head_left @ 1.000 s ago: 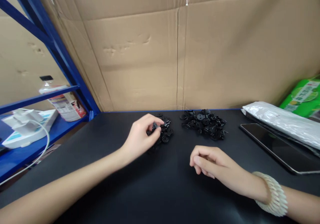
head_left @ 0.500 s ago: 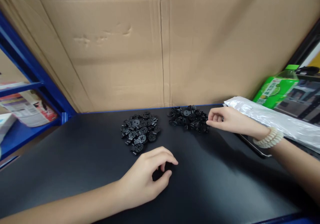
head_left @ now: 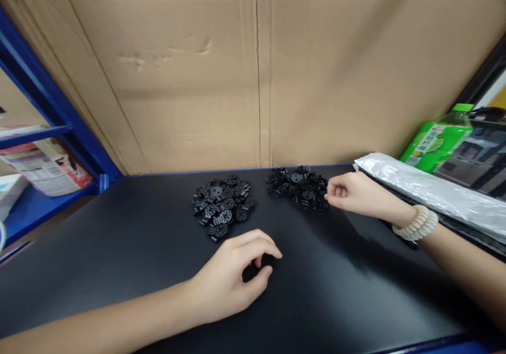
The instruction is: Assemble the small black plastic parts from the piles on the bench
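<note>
At the far left a blue shelf (head_left: 47, 127) holds a bottle (head_left: 43, 167) lying on its side. Next to it, a black worktop (head_left: 118, 248) runs across in front of a cardboard wall (head_left: 253, 80).

The left hand (head_left: 233, 277) rests on the worktop near the front, fingers curled, thumb and forefinger drawn close together over a dark spot. Whether they pinch a small black part there I cannot tell, since it blends into the surface. Just beyond that hand, apart from it, lies the left pile (head_left: 223, 206) of black round plastic parts with holes in their faces, spread flat.

A little to the right, near the back edge, sits the right pile (head_left: 297, 185), a more tangled heap of black parts. The right hand (head_left: 350, 193) is at this pile's right side, fingers bent inward and tips touching the outermost pieces; it looks to be pinching one, though the piece itself is too small and dark to make out. A pale beaded bracelet (head_left: 415, 223) rings that wrist.

Further right lies a silvery plastic bag (head_left: 430, 193), with a green bottle (head_left: 438, 138) behind it.
</note>
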`<state>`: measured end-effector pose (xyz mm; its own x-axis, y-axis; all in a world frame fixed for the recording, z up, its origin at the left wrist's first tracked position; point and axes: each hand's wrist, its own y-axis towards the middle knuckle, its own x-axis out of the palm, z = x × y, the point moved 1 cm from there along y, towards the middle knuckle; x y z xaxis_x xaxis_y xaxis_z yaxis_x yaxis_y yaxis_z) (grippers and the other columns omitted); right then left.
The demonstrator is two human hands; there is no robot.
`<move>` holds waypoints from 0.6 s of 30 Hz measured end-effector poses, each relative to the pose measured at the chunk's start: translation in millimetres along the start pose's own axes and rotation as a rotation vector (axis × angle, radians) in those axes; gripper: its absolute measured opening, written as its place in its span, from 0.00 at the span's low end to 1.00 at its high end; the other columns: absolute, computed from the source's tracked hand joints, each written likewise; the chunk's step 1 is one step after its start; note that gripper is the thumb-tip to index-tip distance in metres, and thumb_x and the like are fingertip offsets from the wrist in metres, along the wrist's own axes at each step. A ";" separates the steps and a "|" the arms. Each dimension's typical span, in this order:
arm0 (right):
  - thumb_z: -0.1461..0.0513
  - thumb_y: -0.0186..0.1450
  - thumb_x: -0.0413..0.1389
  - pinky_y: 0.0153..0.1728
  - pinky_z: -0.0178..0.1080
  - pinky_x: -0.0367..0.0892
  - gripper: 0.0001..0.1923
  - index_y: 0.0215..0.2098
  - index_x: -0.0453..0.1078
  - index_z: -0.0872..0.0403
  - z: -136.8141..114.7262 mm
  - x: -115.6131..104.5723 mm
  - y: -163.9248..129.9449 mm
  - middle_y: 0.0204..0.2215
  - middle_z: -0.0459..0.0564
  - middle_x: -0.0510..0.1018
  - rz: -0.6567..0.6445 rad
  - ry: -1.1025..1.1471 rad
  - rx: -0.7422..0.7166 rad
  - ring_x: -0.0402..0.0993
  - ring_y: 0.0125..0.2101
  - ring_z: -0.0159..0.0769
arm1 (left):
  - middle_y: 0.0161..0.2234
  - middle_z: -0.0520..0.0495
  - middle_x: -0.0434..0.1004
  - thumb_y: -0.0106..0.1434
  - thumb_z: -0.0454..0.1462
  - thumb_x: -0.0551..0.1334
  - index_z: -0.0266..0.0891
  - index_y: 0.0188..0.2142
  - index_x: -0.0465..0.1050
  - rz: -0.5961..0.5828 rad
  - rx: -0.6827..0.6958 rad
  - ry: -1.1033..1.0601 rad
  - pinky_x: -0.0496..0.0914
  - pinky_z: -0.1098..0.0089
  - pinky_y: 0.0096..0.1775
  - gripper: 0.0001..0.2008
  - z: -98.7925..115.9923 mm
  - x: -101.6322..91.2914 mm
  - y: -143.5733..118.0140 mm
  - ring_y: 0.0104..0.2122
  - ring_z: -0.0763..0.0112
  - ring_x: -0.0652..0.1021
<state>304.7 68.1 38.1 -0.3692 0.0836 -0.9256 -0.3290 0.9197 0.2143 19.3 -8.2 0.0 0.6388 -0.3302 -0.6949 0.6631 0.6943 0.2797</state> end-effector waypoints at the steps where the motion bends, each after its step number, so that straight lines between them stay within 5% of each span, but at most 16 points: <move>1: 0.62 0.60 0.54 0.24 0.34 0.61 0.09 0.22 0.68 0.53 -1.3 -1.1 -0.5 0.18 0.44 0.75 0.026 0.004 0.003 0.71 0.21 0.33 | 0.40 0.46 0.73 0.59 0.25 0.56 0.38 0.42 0.72 0.002 -0.001 -0.001 0.67 0.74 0.32 0.14 0.1 0.0 0.2 0.29 0.74 0.70; 10: 0.62 0.65 0.55 0.24 0.33 0.65 0.05 0.32 0.71 0.53 -12.8 4.6 -3.7 0.25 0.44 0.77 0.429 0.141 -0.163 0.70 0.20 0.30 | 0.40 0.46 0.73 0.59 0.26 0.56 0.37 0.42 0.72 -0.003 -0.008 0.001 0.67 0.74 0.30 0.13 -0.3 -0.1 0.1 0.28 0.74 0.70; 18: 0.65 0.69 0.50 0.35 0.41 0.69 0.09 0.36 0.72 0.54 -11.2 18.0 -2.8 0.32 0.53 0.78 0.498 -0.245 -0.537 0.74 0.34 0.41 | 0.40 0.45 0.73 0.59 0.26 0.57 0.37 0.42 0.73 -0.011 0.000 0.006 0.68 0.73 0.31 0.13 0.3 0.1 -0.3 0.29 0.74 0.71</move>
<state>289.3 62.7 24.4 -0.4015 0.5790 -0.7096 -0.5741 0.4446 0.6876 19.3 -8.6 0.1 0.6290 -0.3344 -0.7018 0.6705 0.6902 0.2721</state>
